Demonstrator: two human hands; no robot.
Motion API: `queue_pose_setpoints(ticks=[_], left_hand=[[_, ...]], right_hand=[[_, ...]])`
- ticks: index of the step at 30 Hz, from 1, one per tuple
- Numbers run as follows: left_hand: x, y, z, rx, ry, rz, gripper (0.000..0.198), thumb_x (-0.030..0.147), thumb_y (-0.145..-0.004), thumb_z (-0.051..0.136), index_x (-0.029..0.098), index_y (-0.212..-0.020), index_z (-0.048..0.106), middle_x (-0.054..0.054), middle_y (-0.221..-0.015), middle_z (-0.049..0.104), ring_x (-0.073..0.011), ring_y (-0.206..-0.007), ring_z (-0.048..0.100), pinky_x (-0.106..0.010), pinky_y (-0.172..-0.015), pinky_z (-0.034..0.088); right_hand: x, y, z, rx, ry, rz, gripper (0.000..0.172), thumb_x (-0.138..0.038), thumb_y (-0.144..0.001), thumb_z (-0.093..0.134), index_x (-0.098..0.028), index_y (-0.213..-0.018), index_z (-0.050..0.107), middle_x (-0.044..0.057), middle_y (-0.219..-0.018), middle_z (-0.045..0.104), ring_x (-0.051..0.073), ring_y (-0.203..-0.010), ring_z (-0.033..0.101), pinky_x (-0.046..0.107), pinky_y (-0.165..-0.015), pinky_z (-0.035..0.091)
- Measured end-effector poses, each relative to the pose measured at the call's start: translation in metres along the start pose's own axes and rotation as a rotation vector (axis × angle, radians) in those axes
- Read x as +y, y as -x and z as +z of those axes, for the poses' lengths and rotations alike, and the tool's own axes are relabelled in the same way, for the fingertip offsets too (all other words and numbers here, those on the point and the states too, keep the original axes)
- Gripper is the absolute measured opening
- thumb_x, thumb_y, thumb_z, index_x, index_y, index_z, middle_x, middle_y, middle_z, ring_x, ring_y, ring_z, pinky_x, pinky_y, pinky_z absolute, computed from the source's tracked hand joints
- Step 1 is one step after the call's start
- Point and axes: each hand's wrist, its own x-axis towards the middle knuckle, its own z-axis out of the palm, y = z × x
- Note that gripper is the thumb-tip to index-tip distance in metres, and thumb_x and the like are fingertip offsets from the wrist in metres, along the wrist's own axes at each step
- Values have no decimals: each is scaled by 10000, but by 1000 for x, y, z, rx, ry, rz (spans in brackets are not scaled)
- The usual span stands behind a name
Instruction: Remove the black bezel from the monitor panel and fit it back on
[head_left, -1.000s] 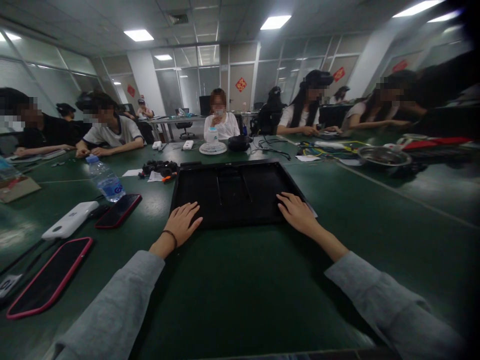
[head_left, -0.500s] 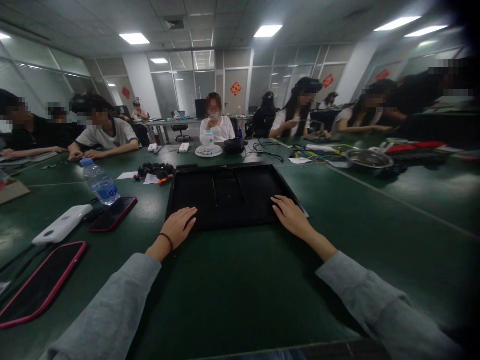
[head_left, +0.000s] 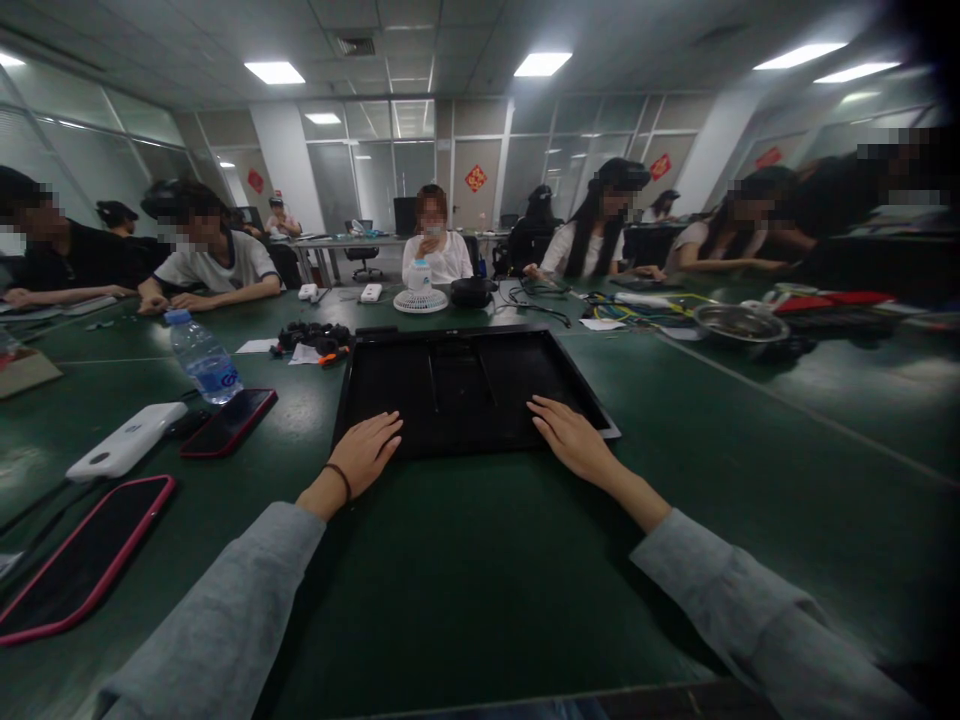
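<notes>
A black, shallow, rectangular tray-like panel [head_left: 465,425] with a raised rim and ridges inside lies flat on the green table [head_left: 480,590] in front of me. My left hand [head_left: 365,450] is at its near left corner, fingers stretched forward over the edge. At the near right part, my right hand [head_left: 574,437] extends its fingers over the panel, palm down. Both hands are open and hold nothing. Whether the fingertips press on the panel I cannot tell.
On the left are a water bottle [head_left: 204,360], a white power bank [head_left: 126,442] and two red-edged phones [head_left: 82,555]. Beyond the panel stand a white fan [head_left: 421,298] and a black case [head_left: 472,292]. Cables and a metal bowl [head_left: 741,322] lie to the right. Several people sit around.
Both hands have shifted slightly inward over the panel, toward each other. The panel has stayed in place; the view has moved a little.
</notes>
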Motion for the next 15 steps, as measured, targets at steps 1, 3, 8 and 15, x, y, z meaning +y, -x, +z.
queue_pose_setpoints(ticks=[1, 3, 8, 15], left_hand=[[0, 0, 0, 2, -2, -1, 497, 427, -1024, 338, 177, -1382, 576, -80, -1483, 542, -226, -1389, 479, -433, -1168, 375], [1, 0, -1, 3, -5, 2, 497, 427, -1024, 336, 177, -1382, 574, -79, -1482, 542, -225, -1389, 479, -433, -1166, 376], [3, 1, -1, -3, -21, -14, 496, 408, -1023, 335, 178, -1411, 540, -80, -1500, 522, -219, -1390, 477, -440, -1164, 369], [6, 3, -8, 259, -101, -137, 489, 370, -1000, 379, 232, -1455, 491, -83, -1505, 516, -243, -1405, 455, -491, -1207, 247]], right_hand=[[1, 0, 0, 0, -2, -1, 504, -452, -1029, 291, -243, -1404, 556, 92, -1473, 524, 263, -1361, 482, 507, -1064, 459], [2, 0, 1, -2, -1, -2, 505, -451, -1029, 289, -241, -1404, 554, 92, -1474, 523, 261, -1362, 481, 500, -1064, 459], [1, 0, 2, 24, 4, 8, 514, -466, -1028, 293, -248, -1445, 500, 89, -1491, 500, 259, -1369, 468, 496, -1076, 444], [-1, 0, -2, 127, 27, 63, 588, -486, -1006, 333, -211, -1525, 363, 138, -1533, 411, 301, -1382, 419, 518, -1069, 431]])
